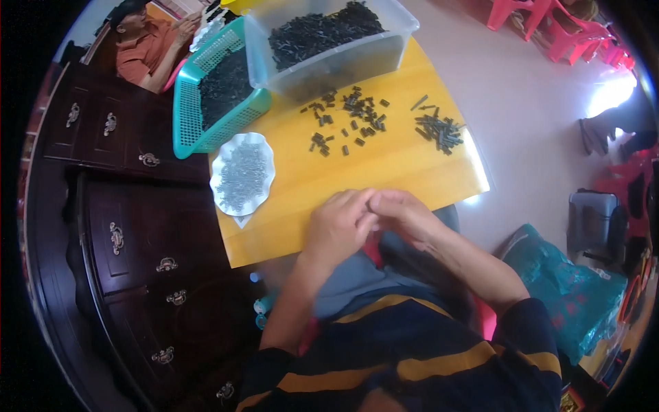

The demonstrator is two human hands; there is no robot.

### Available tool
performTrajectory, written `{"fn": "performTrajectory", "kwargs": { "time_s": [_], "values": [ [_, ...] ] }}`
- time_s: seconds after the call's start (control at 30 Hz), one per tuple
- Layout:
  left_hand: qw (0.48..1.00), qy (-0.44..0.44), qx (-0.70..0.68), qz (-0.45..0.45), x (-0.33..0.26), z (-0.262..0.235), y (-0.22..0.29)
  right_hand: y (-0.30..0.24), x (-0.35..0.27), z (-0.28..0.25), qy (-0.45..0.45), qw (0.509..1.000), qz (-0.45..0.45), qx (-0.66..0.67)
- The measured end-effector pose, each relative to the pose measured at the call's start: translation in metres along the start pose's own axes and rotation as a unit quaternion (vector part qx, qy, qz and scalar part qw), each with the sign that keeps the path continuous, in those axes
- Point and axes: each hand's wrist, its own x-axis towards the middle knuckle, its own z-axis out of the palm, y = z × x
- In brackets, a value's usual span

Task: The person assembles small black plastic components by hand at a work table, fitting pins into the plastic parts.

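At the near edge of the yellow table (295, 182), my left hand (336, 225) and my right hand (405, 211) meet fingertip to fingertip. Both are closed in a pinch, and whatever lies between the fingers is hidden. A scalloped white plate (215, 175) on the left holds a heap of small silvery metal pins (244, 173). Beyond my hands, small black pieces (360, 106) lie scattered in loose groups. To the right of these sits a pile of longer dark strips (441, 132).
A clear plastic bin (343, 74) and a green basket (230, 129), both with black parts inside, stand at the far side. Dark wooden drawers (130, 237) border the left. Another person (144, 58) sits at far left. A green plastic bag (563, 288) lies at right.
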Motion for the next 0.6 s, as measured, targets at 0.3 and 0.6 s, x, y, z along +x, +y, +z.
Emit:
{"fn": "performTrajectory", "kwargs": {
  "time_s": [0.3, 0.6],
  "values": [
    [0.991, -0.094, -0.084, -0.036, -0.001, -0.033, 0.001, 0.003, -0.009, -0.009, -0.057, 0.994, 0.001, -0.09],
    [0.968, 0.161, 0.058, -0.185, 0.054, -0.133, -0.098, 0.005, -0.009, -0.003, -0.079, 0.984, -0.005, -0.161]
  ]
}}
